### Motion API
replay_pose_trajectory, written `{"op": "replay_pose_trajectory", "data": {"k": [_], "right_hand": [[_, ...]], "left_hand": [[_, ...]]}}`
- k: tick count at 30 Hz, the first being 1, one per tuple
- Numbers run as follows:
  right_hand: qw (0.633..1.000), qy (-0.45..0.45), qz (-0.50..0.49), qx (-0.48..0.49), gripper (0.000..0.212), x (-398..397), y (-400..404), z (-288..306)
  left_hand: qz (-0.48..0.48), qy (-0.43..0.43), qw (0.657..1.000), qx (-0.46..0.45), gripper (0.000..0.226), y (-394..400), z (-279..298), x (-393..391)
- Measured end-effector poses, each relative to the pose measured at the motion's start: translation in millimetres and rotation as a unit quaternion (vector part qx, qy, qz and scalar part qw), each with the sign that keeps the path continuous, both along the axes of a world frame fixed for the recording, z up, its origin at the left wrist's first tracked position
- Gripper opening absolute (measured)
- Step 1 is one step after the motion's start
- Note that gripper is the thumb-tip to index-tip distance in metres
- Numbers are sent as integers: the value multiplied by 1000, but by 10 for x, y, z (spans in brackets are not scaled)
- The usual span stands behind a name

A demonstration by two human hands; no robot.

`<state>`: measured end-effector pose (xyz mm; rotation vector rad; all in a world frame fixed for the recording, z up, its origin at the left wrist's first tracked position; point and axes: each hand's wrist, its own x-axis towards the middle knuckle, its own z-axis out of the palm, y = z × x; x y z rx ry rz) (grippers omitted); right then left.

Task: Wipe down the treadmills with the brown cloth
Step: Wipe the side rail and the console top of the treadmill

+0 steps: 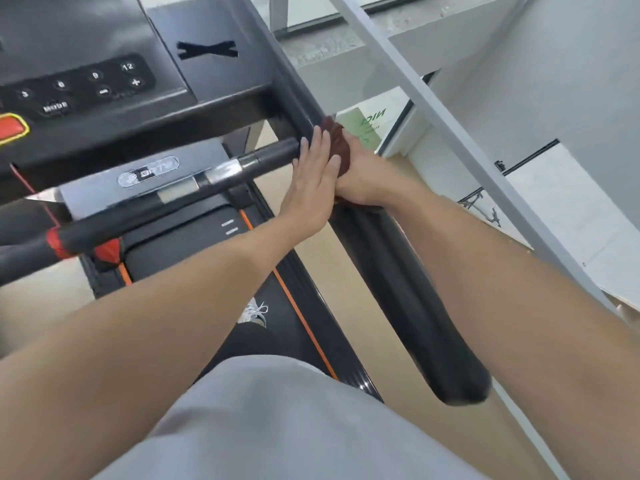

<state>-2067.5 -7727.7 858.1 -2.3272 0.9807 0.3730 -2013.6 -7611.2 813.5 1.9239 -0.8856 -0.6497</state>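
A black treadmill fills the left of the head view, with its console [86, 84] at the top left and its belt [194, 244] below. Its right handrail [398, 278] runs from the console toward me. A brown cloth [337, 143] is wrapped over the upper part of that rail. My right hand [363, 174] grips the cloth against the rail from the outer side. My left hand [311, 181] lies flat with straight fingers against the inner side of the cloth and rail.
A crossbar with a silver sensor section [221, 171] spans the treadmill below the console. A white slanted beam [450, 133] runs close along the right of the rail. My shoe [254, 313] stands on the belt. A wooden floor [360, 306] shows between the belt and the rail.
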Motion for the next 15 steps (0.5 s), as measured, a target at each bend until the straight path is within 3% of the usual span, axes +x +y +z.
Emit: {"op": "replay_pose_trajectory", "data": {"k": [7, 15], "right_hand": [[987, 21, 56, -147, 85, -1471, 506, -83], [986, -80, 37, -142, 90, -2914, 842, -257]], "left_hand": [[78, 185, 979, -35, 57, 374, -41, -1592], [63, 250, 966, 22, 59, 746, -14, -2836]]}}
